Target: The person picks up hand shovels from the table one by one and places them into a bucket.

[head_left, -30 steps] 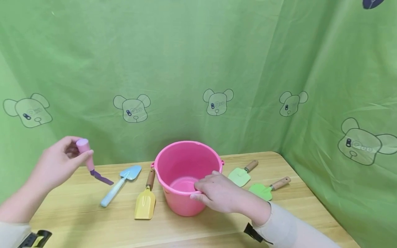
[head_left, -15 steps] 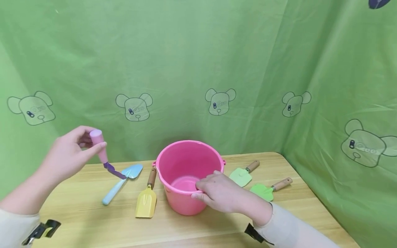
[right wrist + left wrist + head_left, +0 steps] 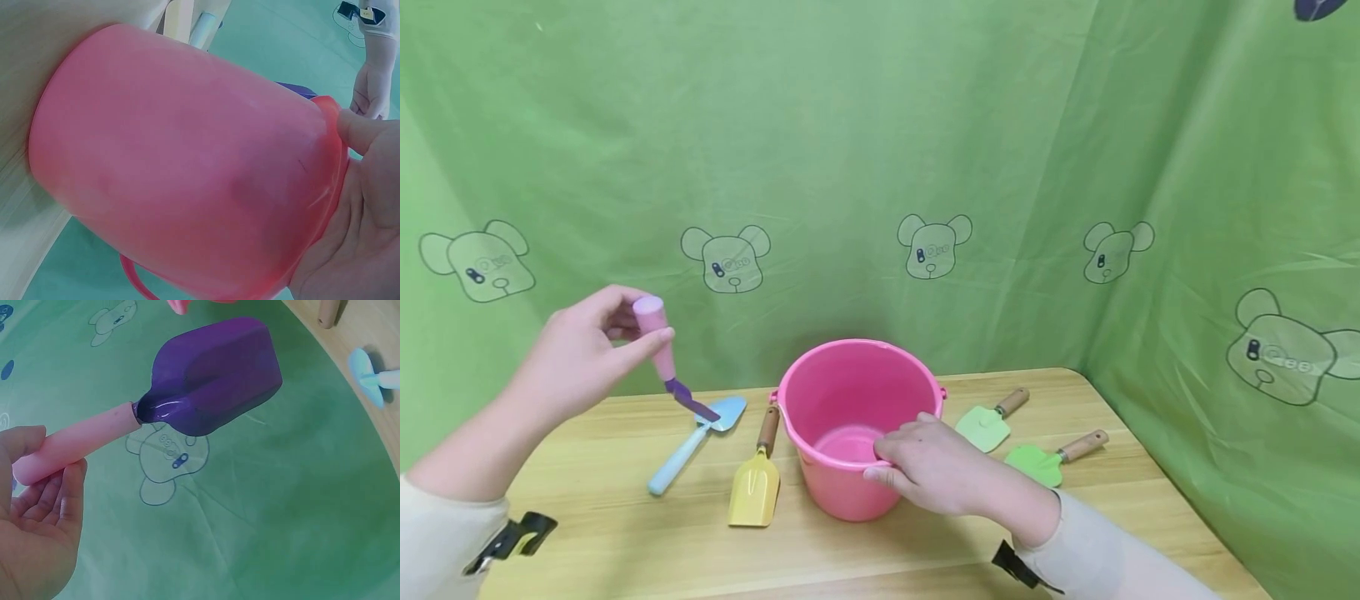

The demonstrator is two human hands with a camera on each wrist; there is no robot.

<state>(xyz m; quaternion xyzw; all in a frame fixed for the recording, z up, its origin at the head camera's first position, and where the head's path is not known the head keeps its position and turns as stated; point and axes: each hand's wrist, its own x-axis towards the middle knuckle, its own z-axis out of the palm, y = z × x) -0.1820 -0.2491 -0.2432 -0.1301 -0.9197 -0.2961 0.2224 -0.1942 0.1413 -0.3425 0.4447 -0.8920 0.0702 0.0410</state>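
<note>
My left hand pinches the pink handle of a purple-bladed toy shovel between thumb and fingers. It is raised over the back left of the table, with the blade pointing down and to the right, in front of a light blue trowel in the head view. My right hand grips the near right rim of a pink bucket, thumb outside and fingers over the edge. The bucket stands upright, and the part of its inside that shows holds nothing. In the right wrist view the bucket's wall fills most of the picture.
A yellow shovel with a wooden handle lies just left of the bucket. To the right lie a pale green shovel and a bright green one. Green curtain hangs close behind the wooden table.
My left hand has moved right and upward with the purple shovel, bringing it from left of the blue trowel to over it. The right hand keeps its grip on the bucket rim.
</note>
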